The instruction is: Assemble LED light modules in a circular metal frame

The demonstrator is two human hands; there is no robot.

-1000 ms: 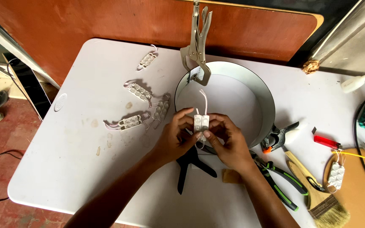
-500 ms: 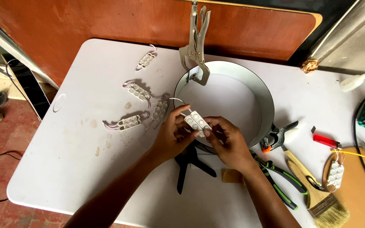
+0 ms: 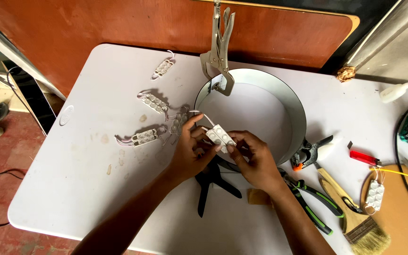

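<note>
Both my hands meet over the near rim of a round metal ring (image 3: 294, 106) that lies on the white table (image 3: 72, 189). My left hand (image 3: 190, 153) and my right hand (image 3: 256, 160) together hold a small white LED module (image 3: 220, 137) with short white wires, tilted between the fingertips. Locking pliers (image 3: 219, 49) clamp the ring's far rim. Several more LED modules (image 3: 153, 101) lie on the table to the left of the ring.
A black spring clamp (image 3: 211, 182) lies under my hands. To the right are a second black clamp (image 3: 310, 153), green-handled pliers (image 3: 310, 203), a paintbrush (image 3: 350, 219), a red lighter (image 3: 363, 157), another LED module (image 3: 374, 194) and a glue bottle (image 3: 395, 92). A brown board stands behind.
The LED module, held upright a second ago, has been turned in my fingers to lie tilted and flat. Both hands stay over the ring's near rim.
</note>
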